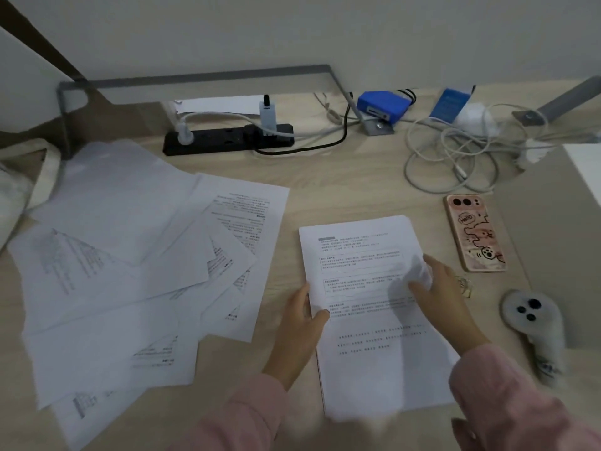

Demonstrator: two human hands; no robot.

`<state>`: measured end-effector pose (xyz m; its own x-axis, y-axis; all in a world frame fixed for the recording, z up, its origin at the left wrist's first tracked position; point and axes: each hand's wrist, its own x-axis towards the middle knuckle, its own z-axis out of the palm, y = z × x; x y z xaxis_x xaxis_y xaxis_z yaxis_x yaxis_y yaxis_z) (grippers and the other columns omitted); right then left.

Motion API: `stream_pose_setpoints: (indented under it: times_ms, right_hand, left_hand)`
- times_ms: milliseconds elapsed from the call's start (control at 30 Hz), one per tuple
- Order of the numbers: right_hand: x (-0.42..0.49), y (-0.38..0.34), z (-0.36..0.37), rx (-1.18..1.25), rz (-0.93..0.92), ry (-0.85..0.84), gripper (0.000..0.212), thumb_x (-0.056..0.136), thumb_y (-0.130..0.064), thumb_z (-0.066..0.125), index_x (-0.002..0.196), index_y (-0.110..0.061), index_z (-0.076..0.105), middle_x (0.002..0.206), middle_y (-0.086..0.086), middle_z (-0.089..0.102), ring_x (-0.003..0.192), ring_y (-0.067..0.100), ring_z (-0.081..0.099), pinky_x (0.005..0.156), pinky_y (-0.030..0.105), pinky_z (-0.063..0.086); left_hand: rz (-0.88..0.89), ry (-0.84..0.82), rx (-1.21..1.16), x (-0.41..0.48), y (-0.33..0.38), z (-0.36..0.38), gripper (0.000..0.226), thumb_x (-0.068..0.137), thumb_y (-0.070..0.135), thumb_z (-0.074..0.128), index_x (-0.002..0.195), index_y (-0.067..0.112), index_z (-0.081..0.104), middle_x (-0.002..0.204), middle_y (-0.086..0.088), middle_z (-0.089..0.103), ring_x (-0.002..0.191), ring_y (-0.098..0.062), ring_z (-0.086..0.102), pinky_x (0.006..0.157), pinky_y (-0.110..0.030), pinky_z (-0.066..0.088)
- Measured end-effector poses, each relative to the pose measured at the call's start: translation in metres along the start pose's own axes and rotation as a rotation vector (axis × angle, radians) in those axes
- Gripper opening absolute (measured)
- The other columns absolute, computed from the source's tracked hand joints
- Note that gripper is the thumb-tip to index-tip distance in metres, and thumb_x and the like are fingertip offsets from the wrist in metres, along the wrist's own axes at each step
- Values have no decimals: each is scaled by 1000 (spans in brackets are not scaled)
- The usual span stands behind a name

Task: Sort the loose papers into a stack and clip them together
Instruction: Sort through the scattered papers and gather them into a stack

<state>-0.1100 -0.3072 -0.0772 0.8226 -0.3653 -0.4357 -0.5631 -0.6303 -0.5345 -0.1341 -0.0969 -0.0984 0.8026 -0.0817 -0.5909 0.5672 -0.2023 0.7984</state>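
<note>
A squared stack of printed papers [367, 359] lies on the wooden desk in front of me. My left hand [304, 320] grips its left edge, thumb on top. My right hand [439, 288] pinches the right edge of the top sheet, which is crumpled and lifted under the fingers. To the left, several loose printed sheets [130, 271] lie fanned and overlapping across the desk. A small clear clip [463, 286] lies just right of my right hand, partly hidden by it.
A phone in a pink case [476, 236] lies face down right of the stack. A white controller [533, 327] sits further right. At the back are a black power strip [227, 138], tangled white cables [455, 157] and a blue box [382, 105].
</note>
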Motion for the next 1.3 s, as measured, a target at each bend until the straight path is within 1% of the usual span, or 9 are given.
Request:
stream_pose_setpoints:
  times_ms: [67,233,333,467,567,833,967,1167,1300]
  right_hand:
    - [12,-5,2,41,50,-16,64,78,-24,57,136,-4,39,139,21,41,126,38,41,104,51,37]
    - [20,-10,11,124,128,-48,57,88,-9,53,141,-9,33,145,18,31,127,36,38,102,48,38]
    - [20,-11,18,161,107,-53,55,88,-10,52,140,-10,36,143,17,36,123,35,43,98,47,41]
    - [18,-13,23,150,127,-28,57,88,-9,52,141,-12,32,145,18,33,126,37,40,102,51,38]
    - [13,-23,24,122,111,83,51,88,-8,50,138,-9,39,138,23,41,117,41,47,96,54,43]
    - [-13,-120,89,76,-193,-107,37,91,-11,49,127,-3,51,133,24,47,123,37,43,104,47,35]
    - [-33,-180,143,-7,-350,-243,43,88,-8,54,130,-7,48,135,18,46,124,31,43,101,31,32]
    - [-63,-265,231,-168,-626,-383,58,87,-28,58,138,-14,36,145,9,34,132,26,33,106,30,27]
    - [-63,-296,281,-359,-753,-374,69,88,-40,53,144,-13,24,155,10,16,142,25,18,114,31,17]
  left_hand:
    - [-25,-18,4,6,-6,2,67,70,39,55,135,29,43,135,11,52,123,-8,50,104,-40,43]
    - [-15,20,1,8,0,1,60,72,37,56,127,15,47,137,4,51,128,-18,47,108,-46,38]
    - [-35,46,-50,5,10,-6,42,84,18,55,125,20,47,127,14,48,121,-9,46,104,-29,37]
    - [-28,5,-46,5,7,-15,61,71,38,58,130,22,48,134,7,52,123,-13,49,106,-38,40]
    - [9,10,-55,1,9,-27,37,89,17,52,124,29,48,125,15,51,115,-4,50,90,-14,41]
    - [84,320,-9,-18,-3,-125,30,93,16,46,121,28,51,123,11,48,115,-4,46,88,-13,38]
    - [92,443,-8,-29,-21,-192,25,94,13,47,112,30,51,121,11,49,114,-6,46,92,-18,32]
    - [115,657,359,-31,-56,-291,35,91,15,51,125,22,50,133,3,47,120,-7,38,90,-16,28]
    - [51,753,609,-20,-65,-347,50,90,25,54,136,15,42,150,-3,32,139,-20,26,107,-30,29]
